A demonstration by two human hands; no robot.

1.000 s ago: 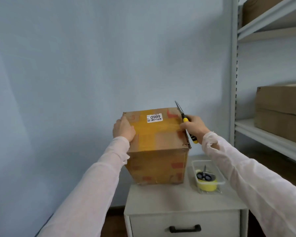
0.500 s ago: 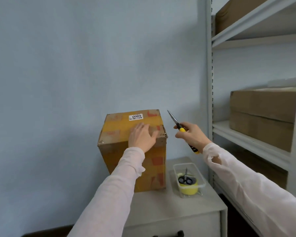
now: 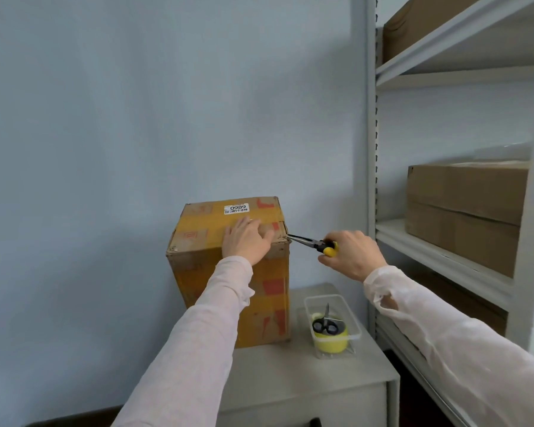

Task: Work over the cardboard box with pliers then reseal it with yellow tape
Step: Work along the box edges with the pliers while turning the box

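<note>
Your left hand (image 3: 247,241) lies flat, fingers straight and spread, on the top of the cardboard box (image 3: 198,272), close to its front right edge. The box stands upright at the centre of the frame, on the left part of a grey cabinet (image 3: 290,374), with yellow tape bands across its top and a white label (image 3: 236,208) reading 0989 near the far edge.

Your right hand (image 3: 352,257), right of centre, curls round the yellow-and-black handles of the needle-nose pliers (image 3: 309,242). The tool points left, and its thin tips meet the box's front right top corner. Whether the tips pinch anything cannot be made out.

Lower right of the box, just beside it on the cabinet, a clear plastic tub (image 3: 359,334) holds a roll of yellow tape (image 3: 330,345) with black-handled scissors (image 3: 325,323) resting on the roll. Along the right edge of the frame, a grey shelving unit (image 3: 371,149) carries brown cartons (image 3: 463,211).
</note>
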